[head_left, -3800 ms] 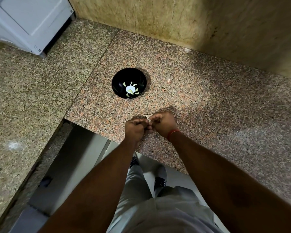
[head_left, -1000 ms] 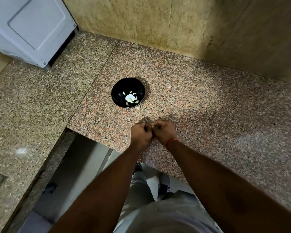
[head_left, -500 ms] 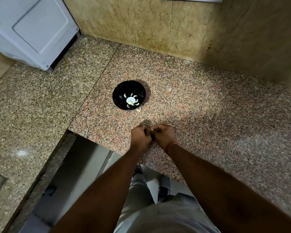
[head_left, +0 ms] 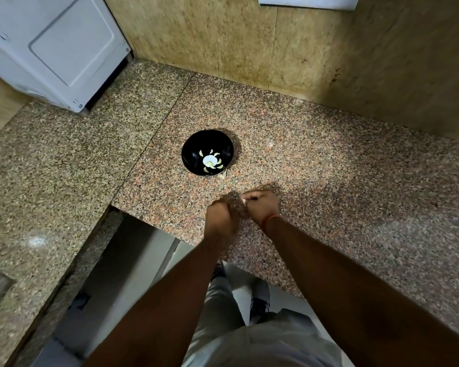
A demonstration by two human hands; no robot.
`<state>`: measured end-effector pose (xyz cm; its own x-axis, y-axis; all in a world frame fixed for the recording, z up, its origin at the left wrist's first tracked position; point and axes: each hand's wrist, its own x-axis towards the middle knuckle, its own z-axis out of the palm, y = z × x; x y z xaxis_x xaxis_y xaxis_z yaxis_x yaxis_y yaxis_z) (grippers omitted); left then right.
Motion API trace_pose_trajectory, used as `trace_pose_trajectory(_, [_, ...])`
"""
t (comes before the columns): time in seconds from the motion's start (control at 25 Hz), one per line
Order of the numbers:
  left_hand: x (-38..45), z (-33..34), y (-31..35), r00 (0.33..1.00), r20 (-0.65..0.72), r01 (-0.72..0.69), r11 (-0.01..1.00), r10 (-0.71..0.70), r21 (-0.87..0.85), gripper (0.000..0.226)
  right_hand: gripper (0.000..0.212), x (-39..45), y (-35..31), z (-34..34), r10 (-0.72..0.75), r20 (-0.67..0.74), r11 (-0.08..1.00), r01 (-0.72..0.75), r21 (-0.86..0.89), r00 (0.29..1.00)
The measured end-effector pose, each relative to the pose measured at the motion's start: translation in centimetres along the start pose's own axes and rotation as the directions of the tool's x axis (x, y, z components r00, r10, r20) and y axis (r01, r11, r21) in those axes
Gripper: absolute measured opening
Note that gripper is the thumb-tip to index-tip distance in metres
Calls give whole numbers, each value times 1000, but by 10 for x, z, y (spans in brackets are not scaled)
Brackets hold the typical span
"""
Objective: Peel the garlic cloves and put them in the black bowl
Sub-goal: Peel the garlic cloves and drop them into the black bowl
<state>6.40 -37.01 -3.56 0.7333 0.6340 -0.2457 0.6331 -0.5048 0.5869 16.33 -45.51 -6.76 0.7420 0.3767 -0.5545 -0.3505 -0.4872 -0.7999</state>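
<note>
Hands near counter [head_left: 329,181] front edge: right hand [head_left: 261,205] pinching garlic clove [head_left: 244,202], left hand [head_left: 220,217] clenched, contents hidden; black bowl [head_left: 190,152] beyond.

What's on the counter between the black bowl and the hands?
In the head view, one small pale scrap lies against the near rim of the black bowl; from there to the right hand is bare granite counter.

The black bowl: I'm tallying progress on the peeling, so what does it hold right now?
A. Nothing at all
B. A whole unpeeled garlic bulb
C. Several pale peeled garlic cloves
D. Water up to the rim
C: the black bowl on the granite counter shows several pale crescent-shaped garlic cloves lying round a white spot at its bottom.
</note>
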Motion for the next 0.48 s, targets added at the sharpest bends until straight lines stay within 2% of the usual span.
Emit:
trace_pose_trajectory(0.12, [-3, 1, -3, 1000, 5, 6, 1000, -6, 7, 22, 29, -3, -16, -3, 39, -38, 996, -36, 82, 999])
trace_pose_trajectory(0.24, [-2, 1, -2, 1000, 3, 6, 1000, -6, 4, 18, 49, -2, -22, -1, -38, -32, 999, 38, -4, 999])
trace_pose_trajectory(0.32, [0, 0, 1, 1000, 22, -9, 1000, 9, 16, 17, 42, -5, -18, 2, -123, -49, 990, 119, -77, 991])
trace_pose_trajectory(0.4, [0, 1, 4, 998, 55, -45, 998, 42, 51, 19, 19, -10, -4, 2, -172, -83, 973, 156, -170, 982])
trace_pose_trajectory(0.48, [-5, 7, 2, 997, 61, -40, 999, 39, 3, 19, 15, -12, 14, -2, -91, -27, 956, 79, -283, 995])
